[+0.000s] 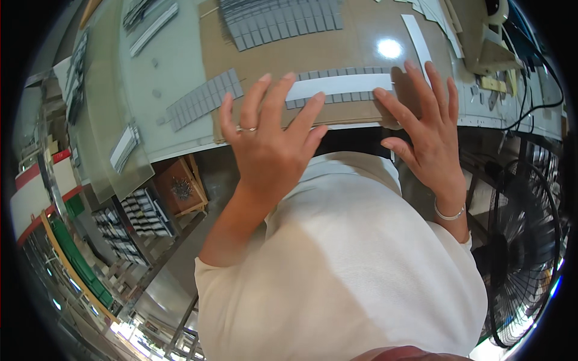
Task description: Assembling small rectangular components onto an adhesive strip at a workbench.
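A white strip lies lengthwise over a row of small grey rectangular pieces near the table's front edge. My left hand, with a ring on one finger, spreads its fingers at the strip's left end, the index fingertip touching it. At the right end, the index fingertip of my right hand meets the strip's edge, with the other fingers stretched out. Neither hand grips anything. Left of my left hand is another row of grey pieces, lying at a slant and partly off the brown board.
A brown board covers the tabletop's middle. At its far side lies a large block of grey strips. Another white strip lies beyond my right hand. A black fan stands at the right; a wooden box sits below the table.
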Available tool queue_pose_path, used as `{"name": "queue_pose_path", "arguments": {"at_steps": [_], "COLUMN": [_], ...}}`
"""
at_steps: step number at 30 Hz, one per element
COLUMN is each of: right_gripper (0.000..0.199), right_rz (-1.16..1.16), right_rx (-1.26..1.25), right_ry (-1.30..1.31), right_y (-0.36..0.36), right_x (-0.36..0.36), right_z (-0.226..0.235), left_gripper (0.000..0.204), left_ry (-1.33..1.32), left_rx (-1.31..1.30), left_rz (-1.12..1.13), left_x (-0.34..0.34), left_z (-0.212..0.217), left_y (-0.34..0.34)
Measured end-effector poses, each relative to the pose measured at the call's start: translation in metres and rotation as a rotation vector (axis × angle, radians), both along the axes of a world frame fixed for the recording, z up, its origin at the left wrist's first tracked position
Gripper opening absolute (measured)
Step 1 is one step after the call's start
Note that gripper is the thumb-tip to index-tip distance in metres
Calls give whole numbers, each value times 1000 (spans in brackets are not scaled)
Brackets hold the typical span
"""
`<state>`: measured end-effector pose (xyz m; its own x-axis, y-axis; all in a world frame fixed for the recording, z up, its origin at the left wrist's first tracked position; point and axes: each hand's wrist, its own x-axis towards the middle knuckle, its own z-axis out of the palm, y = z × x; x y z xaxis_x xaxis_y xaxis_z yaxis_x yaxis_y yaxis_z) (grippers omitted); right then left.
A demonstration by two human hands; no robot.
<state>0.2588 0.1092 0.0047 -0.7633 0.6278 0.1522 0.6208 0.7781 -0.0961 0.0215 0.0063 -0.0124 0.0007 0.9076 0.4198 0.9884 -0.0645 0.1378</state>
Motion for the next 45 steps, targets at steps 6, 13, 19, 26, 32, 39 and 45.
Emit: {"name": "queue_pose_path", "arguments": {"at_steps": [6,13,19,26,32,39,45], "right_gripper": [66,62,67,68,63,62,57], "right_rz": [63,142,172,187,183,149,252], "right_rx": [-109,-337,-276,-294,-304,-131,-92], "right_ry": [28,151,127,119,238,132,87], "right_y": [4,6,9,14,14,10,5], "right_x": [9,7,9,8,5,-1,0], "right_z": [8,14,10,17,13,16,8], "left_gripper": [36,31,25,28,24,16,27], "left_ry": [-13,-16,-79,-81,-369,-1077,-1890], "left_rx": [-20,47,32,32,233,-234,-246], "left_rz": [40,0,-41,-49,-68,218,431], "left_x": [-21,-23,-26,-25,-15,9,20], "left_z": [8,5,2,5,-8,-23,-14], "left_y": [-20,-24,-23,-20,-47,-62,-53]}}
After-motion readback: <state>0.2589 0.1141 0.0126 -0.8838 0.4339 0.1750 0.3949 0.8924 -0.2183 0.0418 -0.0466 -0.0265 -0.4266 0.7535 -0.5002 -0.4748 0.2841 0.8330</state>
